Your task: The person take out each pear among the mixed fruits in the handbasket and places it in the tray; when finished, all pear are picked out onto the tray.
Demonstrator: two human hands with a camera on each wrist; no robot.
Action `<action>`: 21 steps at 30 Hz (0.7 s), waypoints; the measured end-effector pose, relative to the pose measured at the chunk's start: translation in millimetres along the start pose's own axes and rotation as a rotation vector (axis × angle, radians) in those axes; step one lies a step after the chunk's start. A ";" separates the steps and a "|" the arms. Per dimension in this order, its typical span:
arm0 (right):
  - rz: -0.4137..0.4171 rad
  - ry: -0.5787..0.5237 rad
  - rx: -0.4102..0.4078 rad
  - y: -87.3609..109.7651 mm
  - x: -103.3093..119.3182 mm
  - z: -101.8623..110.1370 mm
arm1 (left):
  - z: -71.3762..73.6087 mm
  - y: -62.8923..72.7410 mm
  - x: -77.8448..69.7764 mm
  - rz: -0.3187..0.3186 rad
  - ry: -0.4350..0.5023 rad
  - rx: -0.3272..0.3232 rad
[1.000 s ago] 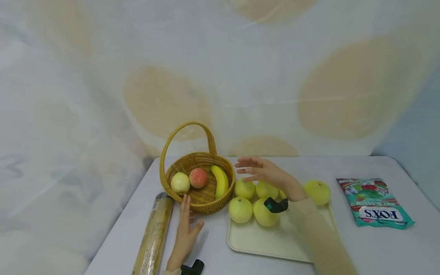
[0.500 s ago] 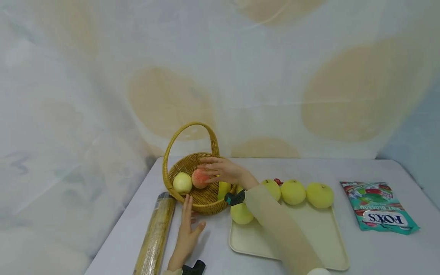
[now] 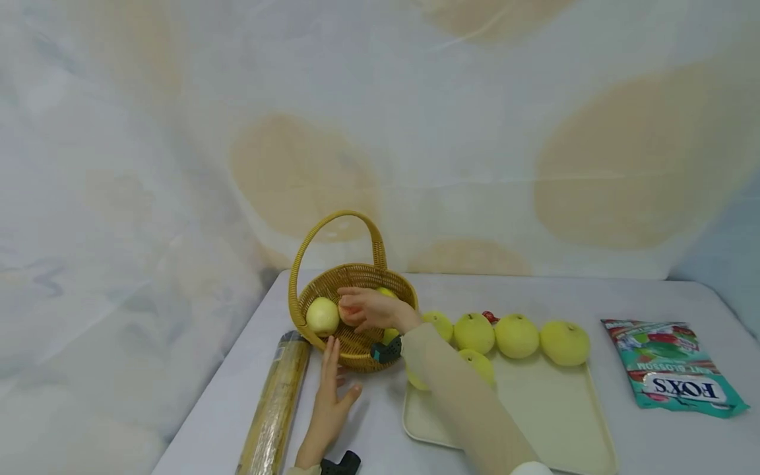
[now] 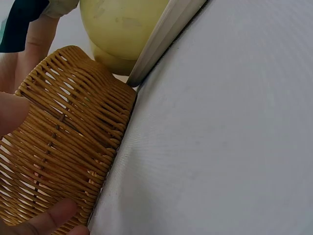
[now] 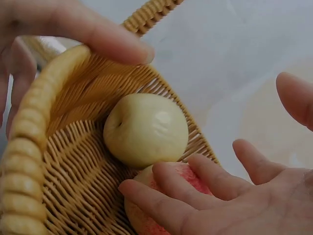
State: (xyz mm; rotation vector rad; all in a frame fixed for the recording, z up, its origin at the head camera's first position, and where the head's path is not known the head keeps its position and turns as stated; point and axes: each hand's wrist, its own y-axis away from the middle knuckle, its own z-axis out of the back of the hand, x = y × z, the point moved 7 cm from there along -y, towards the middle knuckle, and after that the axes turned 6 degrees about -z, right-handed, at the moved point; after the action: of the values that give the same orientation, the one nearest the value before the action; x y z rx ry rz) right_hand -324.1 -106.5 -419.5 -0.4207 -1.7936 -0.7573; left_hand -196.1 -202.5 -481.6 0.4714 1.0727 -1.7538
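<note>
In the head view, a wicker basket [image 3: 400, 280] holds a pale yellow apple [image 3: 322, 317], a red and pale peach [image 3: 346, 315] and a banana [image 3: 387, 292], partly covered by my right arm. My right hand [image 3: 375, 309] reaches inside over the peach. In the right wrist view, its extended fingers [image 5: 171, 188] lie across the peach [image 5: 142, 220], thumb apart; whether they press on it I cannot tell. At the basket's near side is my left hand [image 3: 328, 406], fingers extended beside the wicker wall [image 4: 73, 132] and a fingertip at the rim.
A beige tray [image 3: 552, 409] with several yellow-green round fruits [image 3: 518, 336] stands right of the basket, partly behind my right forearm. Farther right lies a teal Fox's candy bag [image 3: 673, 366]. A long wrapped yellowish roll [image 3: 276, 406] lies to the left. Something small and red [image 3: 490, 317] shows behind the fruits.
My right hand has swung left from above the tray's fruits into the basket and lowered to the peach. My left hand has stayed by the basket; the view has shifted slightly.
</note>
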 end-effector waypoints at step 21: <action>-0.107 0.449 -0.153 -23.3 2.7 -1.8 | -9.5 6.9 -9.6 0.035 0.025 0.051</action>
State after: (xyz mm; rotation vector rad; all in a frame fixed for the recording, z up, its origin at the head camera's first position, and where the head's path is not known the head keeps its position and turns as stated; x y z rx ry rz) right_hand -338.0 -125.0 -423.4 -0.2313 -1.3499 -0.9822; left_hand -187.3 -190.3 -482.9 0.5417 1.0331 -1.7519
